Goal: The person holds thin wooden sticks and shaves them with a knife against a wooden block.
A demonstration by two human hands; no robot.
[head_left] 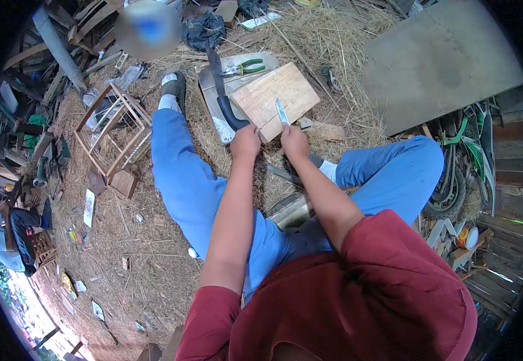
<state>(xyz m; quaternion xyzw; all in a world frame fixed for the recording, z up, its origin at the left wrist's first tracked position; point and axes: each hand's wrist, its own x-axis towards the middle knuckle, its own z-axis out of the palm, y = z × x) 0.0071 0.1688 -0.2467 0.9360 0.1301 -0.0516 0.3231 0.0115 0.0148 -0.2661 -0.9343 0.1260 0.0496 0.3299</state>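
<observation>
My right hand [295,143] is closed around a knife [281,112], its pale blade lying over a flat wooden board [276,93]. A thin dark line crosses the board near the blade. At the board's near left edge, my left hand [246,144] is closed, its fingertips partly hidden. The black handle of a machete [223,99] ends right beside that hand. Beneath the board is a worn, light slab [210,99], with green-handled pliers [244,67] on its far part.
A wooden frame [114,129] stands on the straw-strewn ground to the left. A large flat sheet [442,66] and a motorbike wheel [448,195] are on the right. Another person [18,234] sits at far left; someone else is at the top.
</observation>
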